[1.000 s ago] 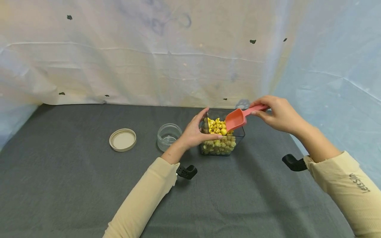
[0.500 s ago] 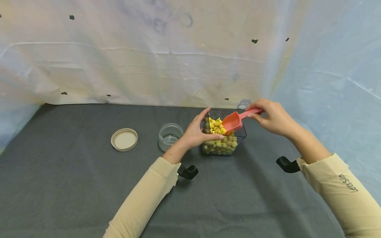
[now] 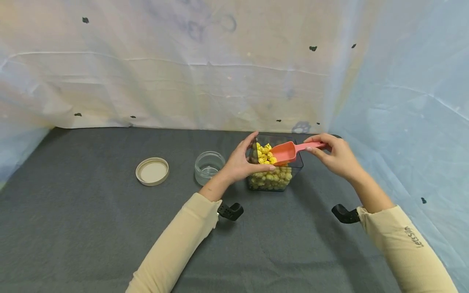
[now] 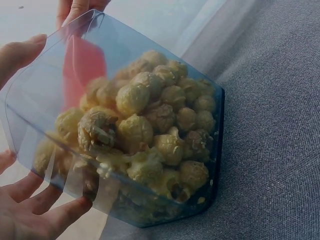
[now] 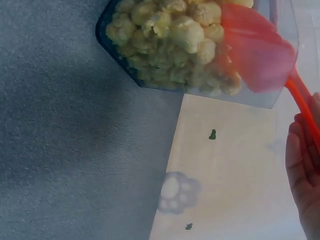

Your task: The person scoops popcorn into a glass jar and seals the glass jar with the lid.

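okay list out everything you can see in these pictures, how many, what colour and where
popcorn: a heap, yellow, fills the clear container
container: one, clear and square, on the cloth right of centre
scoop: one, coral red, bowl dipped over the popcorn
jar: one, small clear glass, open, left of the container
lid: one, beige and round, flat on the cloth left of the jar
cloth: one, dark grey, covers the table
backdrop sheet: pale, creased, with small dark marks, behind and to the right
wrist camera mounts: two, black, at the sleeve cuffs
sleeves: two, cream
left hand: grips the container's near left corner
right hand: pinches the scoop's handle
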